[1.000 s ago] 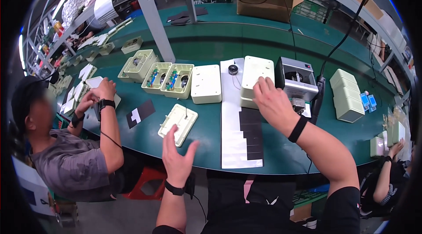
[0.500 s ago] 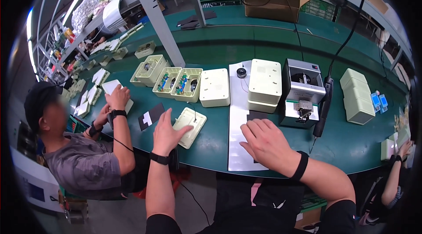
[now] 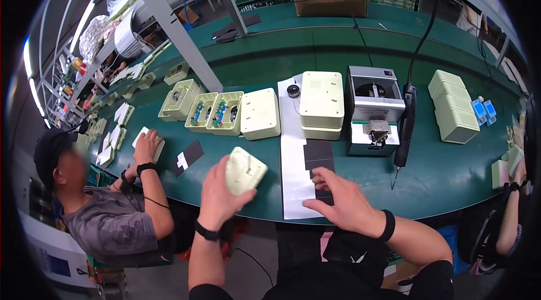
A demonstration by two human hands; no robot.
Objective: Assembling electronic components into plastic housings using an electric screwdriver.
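My left hand (image 3: 218,197) grips a cream plastic cover (image 3: 243,169) by its left and lower edges, tilted over the green bench (image 3: 360,181). The cover's inner side faces up, with a small piece of wire or strip on it. My right hand (image 3: 348,203) holds nothing; its thumb and fingers are apart. It hovers beside black cards (image 3: 319,155) lying on a white sheet (image 3: 293,187). Behind these, a round black speaker (image 3: 293,91) with thin wires rests on the sheet next to stacked cream boxes (image 3: 321,94).
Open cream boxes (image 3: 225,111) with circuit boards stand at the back left, beside a closed one (image 3: 261,113). A grey machine (image 3: 375,108), a hanging electric screwdriver (image 3: 404,125) and more cream boxes (image 3: 454,107) occupy the right. A co-worker (image 3: 112,204) sits at left.
My left hand has taken hold of the cream cover and lifted and tilted it off the bench. The fingers of my right hand have spread apart. The whole view has shifted slightly.
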